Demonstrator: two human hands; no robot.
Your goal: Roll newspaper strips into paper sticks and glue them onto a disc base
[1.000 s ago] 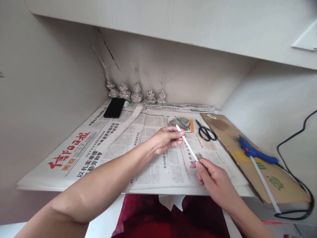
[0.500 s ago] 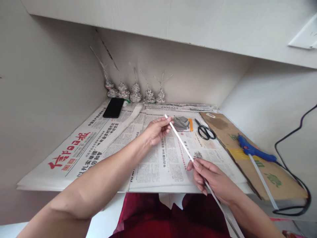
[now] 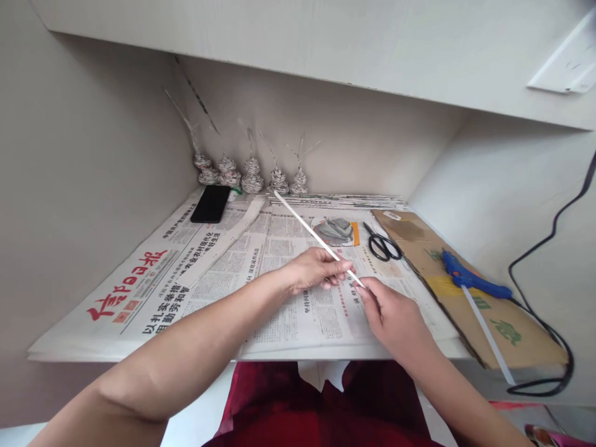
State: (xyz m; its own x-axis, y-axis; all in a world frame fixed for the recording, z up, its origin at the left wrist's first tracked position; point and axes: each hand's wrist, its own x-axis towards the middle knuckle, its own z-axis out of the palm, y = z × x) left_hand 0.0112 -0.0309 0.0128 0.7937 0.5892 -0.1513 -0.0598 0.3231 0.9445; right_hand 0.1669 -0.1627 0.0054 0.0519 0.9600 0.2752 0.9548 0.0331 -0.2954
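Note:
A thin white rolled paper stick [image 3: 305, 225] slants over the newspaper, its far tip up and to the left. My left hand [image 3: 319, 270] is closed on the stick a little above its near end, fingers curled under it. Close by on the right, my right hand [image 3: 395, 313] pinches the near end between thumb and fingers. Below both hands lies the spread newspaper [image 3: 298, 323]. A grey-printed patch with an orange edge [image 3: 335, 231] shows just beyond my left hand, and black-handled scissors [image 3: 382, 243] rest to its right.
Several woven paper gourds [image 3: 252, 176] stand along the back wall, beside a bundle of paper sticks [image 3: 349, 202]. A black phone [image 3: 211, 204] lies at the left. On the right, a blue glue gun [image 3: 475, 277] sits on flat cardboard [image 3: 419, 242], its cord trailing. A shelf [image 3: 298, 43] overhangs the table.
My left hand has slid down the stick toward my right hand, which moved up slightly to the near end. More of the stick now reaches out beyond my left hand.

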